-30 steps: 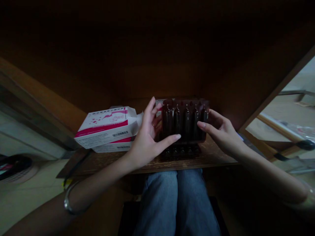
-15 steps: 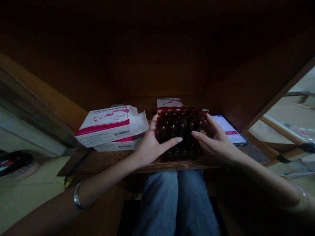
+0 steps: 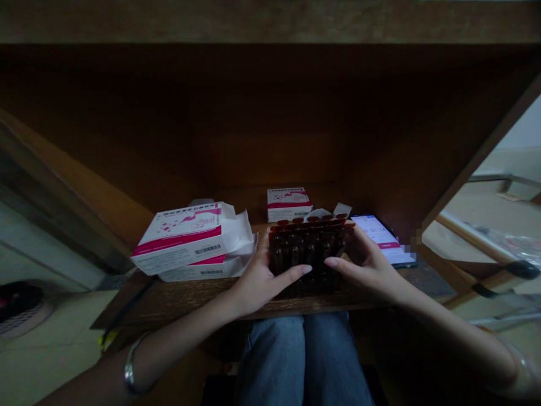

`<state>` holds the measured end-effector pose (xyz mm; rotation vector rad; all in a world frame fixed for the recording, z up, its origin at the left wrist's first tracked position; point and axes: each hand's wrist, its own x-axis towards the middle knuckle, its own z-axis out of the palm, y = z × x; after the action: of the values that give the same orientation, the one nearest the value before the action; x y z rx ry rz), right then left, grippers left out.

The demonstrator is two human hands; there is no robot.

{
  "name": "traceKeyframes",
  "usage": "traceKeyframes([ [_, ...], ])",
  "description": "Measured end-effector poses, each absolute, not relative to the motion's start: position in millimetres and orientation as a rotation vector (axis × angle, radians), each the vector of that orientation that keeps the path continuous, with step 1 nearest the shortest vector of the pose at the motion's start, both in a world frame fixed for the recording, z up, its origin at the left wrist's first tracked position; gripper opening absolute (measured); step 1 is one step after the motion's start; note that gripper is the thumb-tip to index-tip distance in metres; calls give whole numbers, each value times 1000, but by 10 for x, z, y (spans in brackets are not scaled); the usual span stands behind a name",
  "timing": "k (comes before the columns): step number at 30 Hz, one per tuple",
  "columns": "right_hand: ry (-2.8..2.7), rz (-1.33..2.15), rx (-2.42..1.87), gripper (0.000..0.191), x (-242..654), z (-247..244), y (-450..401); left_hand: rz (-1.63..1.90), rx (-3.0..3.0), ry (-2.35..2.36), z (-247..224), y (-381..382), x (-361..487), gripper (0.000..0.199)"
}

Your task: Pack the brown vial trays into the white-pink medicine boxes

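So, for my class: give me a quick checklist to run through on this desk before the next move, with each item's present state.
Tray of brown glass vials held between left hand and right hand: ok.
Tray resting on the wooden desk: ok.
Every vial seated in the tray: cannot tell, fingers and dim light hide some.
Opened white-and-pink carton apart from the tray: ok.
Smartphone clear of the right hand: cannot tell, they overlap in this view.

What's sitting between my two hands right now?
In the head view, a tray of dark brown ampoules with red tips sits between your left hand and right hand, touching both.
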<state>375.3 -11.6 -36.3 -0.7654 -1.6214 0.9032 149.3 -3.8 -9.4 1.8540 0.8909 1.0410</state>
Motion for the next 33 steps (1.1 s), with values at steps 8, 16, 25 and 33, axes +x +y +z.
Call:
traceKeyframes([
  [8,-1574,942,-826,51,3730,-384,-135,1073,1860,916,-130,-58,1498,61],
  [16,-1577,885,-859,58,3686,-339,-183,1065,1732,928,-87,-82,1501,55],
  [25,-1653,904,-862,53,3637,-253,-194,1114,1618,985,163,-118,1499,49],
  [33,-1853,492,-1122,34,3984,226,336,1253,1334,815,444,-249,1455,36],
])
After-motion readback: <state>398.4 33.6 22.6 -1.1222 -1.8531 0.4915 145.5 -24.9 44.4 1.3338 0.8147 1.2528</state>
